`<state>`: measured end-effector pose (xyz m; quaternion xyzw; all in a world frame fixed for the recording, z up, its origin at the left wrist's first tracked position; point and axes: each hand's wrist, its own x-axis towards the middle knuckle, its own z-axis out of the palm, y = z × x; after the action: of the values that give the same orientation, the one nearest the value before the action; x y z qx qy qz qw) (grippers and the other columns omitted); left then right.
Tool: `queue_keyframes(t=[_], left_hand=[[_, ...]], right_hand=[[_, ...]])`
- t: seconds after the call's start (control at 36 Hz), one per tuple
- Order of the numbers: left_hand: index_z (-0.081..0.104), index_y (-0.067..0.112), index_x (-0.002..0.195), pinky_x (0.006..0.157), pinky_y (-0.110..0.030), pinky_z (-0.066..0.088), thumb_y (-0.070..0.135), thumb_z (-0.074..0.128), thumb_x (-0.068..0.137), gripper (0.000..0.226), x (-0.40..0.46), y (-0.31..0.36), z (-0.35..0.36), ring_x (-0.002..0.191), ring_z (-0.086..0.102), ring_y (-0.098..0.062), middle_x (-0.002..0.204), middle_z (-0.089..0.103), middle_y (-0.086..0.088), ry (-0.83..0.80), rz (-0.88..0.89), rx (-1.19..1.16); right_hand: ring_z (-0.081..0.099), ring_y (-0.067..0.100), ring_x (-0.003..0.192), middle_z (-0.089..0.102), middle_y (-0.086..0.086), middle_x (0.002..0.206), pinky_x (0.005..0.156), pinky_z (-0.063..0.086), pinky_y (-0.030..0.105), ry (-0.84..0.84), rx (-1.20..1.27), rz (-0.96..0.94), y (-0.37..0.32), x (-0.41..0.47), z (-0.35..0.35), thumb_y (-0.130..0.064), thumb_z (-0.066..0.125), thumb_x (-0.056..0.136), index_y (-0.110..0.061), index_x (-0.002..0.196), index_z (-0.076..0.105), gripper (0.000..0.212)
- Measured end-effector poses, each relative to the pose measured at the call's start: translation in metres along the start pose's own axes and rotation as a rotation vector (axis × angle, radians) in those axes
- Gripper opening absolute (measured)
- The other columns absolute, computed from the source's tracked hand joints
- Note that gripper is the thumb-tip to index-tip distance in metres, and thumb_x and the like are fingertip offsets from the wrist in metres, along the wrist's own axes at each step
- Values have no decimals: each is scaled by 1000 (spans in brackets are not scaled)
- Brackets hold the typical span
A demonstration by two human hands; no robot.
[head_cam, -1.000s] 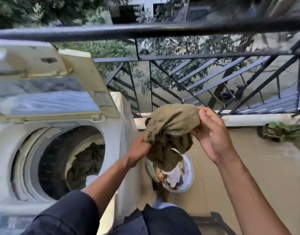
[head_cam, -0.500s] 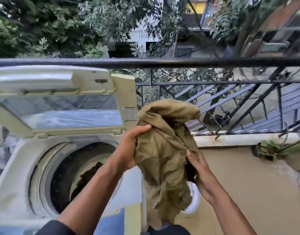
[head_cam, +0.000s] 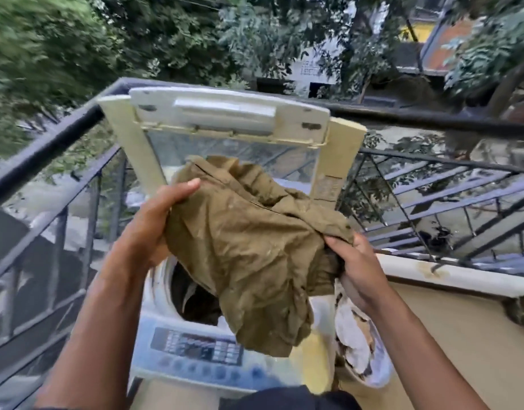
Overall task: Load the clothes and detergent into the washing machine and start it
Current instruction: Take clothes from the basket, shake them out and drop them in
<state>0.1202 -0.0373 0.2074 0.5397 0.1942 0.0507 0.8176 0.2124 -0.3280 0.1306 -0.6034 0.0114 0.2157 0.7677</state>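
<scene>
Though the control panel (head_cam: 197, 347) on the near edge of the washing machine (head_cam: 154, 294) carries rows of buttons and a dark display, none of its lettering can be read; a pale label on the right post of the raised lid (head_cam: 229, 119) is equally blurred. Faint writing on a white wall beyond the trees is illegible too.

Left hand (head_cam: 154, 223): grips the left edge of the olive-brown garment (head_cam: 249, 250), thumb lying across the top of the cloth, the other fingers curled behind and hidden by it.

Right hand (head_cam: 357, 270): fingers closed round a bunched fold at the garment's right edge, knuckles up.

Garment: held crumpled between both hands, above the machine's open drum, its lower end hanging toward the panel. Dark clothes (head_cam: 195, 303) already lie inside the drum.

Laundry basket (head_cam: 373, 377): just right of the machine, below the right hand, holding pale and mixed cloth (head_cam: 352, 329).

Balcony railing (head_cam: 47, 143): dark metal, running behind and to both sides of the machine; trees beyond.
</scene>
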Motion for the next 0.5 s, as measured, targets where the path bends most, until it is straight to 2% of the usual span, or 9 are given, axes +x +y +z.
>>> queue_keyframes(t=[0.08,0.14,0.22,0.31,0.36,0.42,0.44,0.5], left_hand=[[73,2,120,79,-28,64,26,70,89,40,2,10,-31,87,78,-19,99,81,-10,67,68,138],[72,2,122,78,-27,63,30,72,84,47,5,8,-53,91,79,-20,103,81,-9,106,83,246],[72,7,122,86,-33,61,26,72,96,32,11,-6,-82,99,77,-23,106,81,-7,135,41,429],[73,11,119,99,-41,56,28,63,104,25,18,-29,-102,107,74,-27,112,79,-10,118,-80,582],[74,12,112,94,-35,55,34,64,103,26,23,-48,-109,102,72,-24,109,78,-8,92,-165,679],[72,15,108,76,-21,47,31,63,104,18,20,-65,-111,92,65,-15,99,70,0,93,-217,720],[71,16,112,71,-17,44,28,62,105,17,19,-73,-111,96,65,-15,99,67,3,97,-235,700],[69,17,119,74,-19,44,27,62,105,19,14,-89,-112,108,64,-23,112,65,2,106,-255,642]], right_hand=[[73,20,105,77,3,115,80,59,36,-73,-20,3,11,7,30,-10,59,101,-16,120,70,23],[72,21,108,75,4,123,86,58,42,-129,-35,37,20,11,47,-15,62,101,-20,125,66,25],[69,25,118,67,5,136,93,59,45,-200,-135,147,37,18,66,-20,66,100,-23,136,52,39],[63,25,127,52,4,150,102,56,47,-225,-388,191,58,23,82,-23,66,101,-29,153,36,60],[62,25,126,53,8,147,102,55,45,-228,-487,218,72,23,89,-24,63,103,-27,153,40,55],[64,25,120,63,6,130,99,54,44,-202,-526,238,83,19,94,-21,59,105,-24,147,47,44],[65,24,118,66,4,124,97,54,42,-183,-540,240,88,16,94,-20,59,105,-22,145,49,41],[67,23,114,69,5,121,95,57,40,-157,-564,244,95,10,91,-21,59,105,-24,139,54,35]])
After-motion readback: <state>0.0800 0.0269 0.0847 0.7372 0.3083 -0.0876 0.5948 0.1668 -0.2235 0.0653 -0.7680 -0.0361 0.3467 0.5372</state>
